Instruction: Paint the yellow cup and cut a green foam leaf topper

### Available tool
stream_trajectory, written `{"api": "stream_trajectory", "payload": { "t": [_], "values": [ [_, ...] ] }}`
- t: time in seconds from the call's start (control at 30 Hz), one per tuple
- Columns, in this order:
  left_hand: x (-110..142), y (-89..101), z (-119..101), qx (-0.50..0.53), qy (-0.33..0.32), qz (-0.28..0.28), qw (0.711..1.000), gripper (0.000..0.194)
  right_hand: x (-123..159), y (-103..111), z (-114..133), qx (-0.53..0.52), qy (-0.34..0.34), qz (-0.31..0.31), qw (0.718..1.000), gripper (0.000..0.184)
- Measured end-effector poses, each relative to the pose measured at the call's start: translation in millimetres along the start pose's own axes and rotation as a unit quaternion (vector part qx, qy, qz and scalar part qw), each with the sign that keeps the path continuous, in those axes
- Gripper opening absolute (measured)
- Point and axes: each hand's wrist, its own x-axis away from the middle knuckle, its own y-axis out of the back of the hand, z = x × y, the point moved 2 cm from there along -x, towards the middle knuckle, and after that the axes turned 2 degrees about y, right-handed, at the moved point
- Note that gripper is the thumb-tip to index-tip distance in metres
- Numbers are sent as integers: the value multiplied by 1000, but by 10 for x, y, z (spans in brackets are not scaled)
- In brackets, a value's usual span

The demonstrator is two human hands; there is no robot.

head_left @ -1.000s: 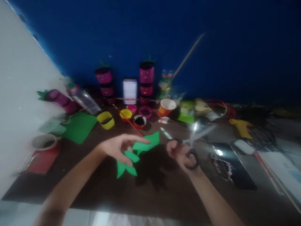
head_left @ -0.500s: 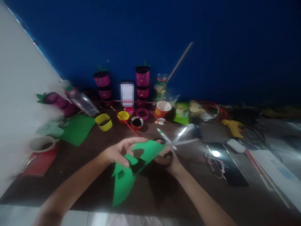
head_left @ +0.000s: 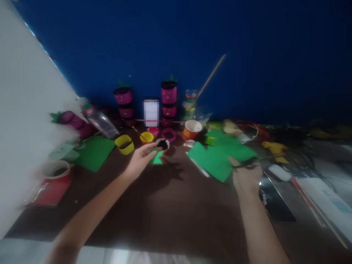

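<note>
My left hand (head_left: 141,159) is closed on a small green cut-out (head_left: 157,157), pinched by the fingertips just in front of a small cup of dark paint (head_left: 163,143). Out to the right, my right hand (head_left: 247,178) is closed around the black-handled scissors (head_left: 244,163), whose blades are hard to make out. The same hand grips a large green sheet (head_left: 220,157) with cut edges, of paper or thin foam. This sheet hangs over a white pen (head_left: 200,168) and partly hides a bright green packet.
Purple stacked figures (head_left: 168,97) and a phone (head_left: 151,113) stand along the blue wall. Yellow cups (head_left: 124,144), a red paper cup (head_left: 192,129) and another green sheet (head_left: 95,153) lie nearer. At right are a yellow glue gun (head_left: 275,151) and a black tablet-like slab (head_left: 277,205).
My hands have moved apart. The large green sheet has gone rightward with my right hand and the scissors, while my left hand has moved forward with a small green piece.
</note>
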Motion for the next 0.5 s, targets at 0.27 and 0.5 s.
{"api": "stream_trajectory", "payload": {
  "t": [0.27,0.5],
  "values": [
    [18,-24,-10,89,6,-83,993,34,-150,237,21,153,62,-182,969,47],
    [41,-41,-116,139,29,-116,983,39,107,75,166,256,224,-123,932,32]
  ]
}}
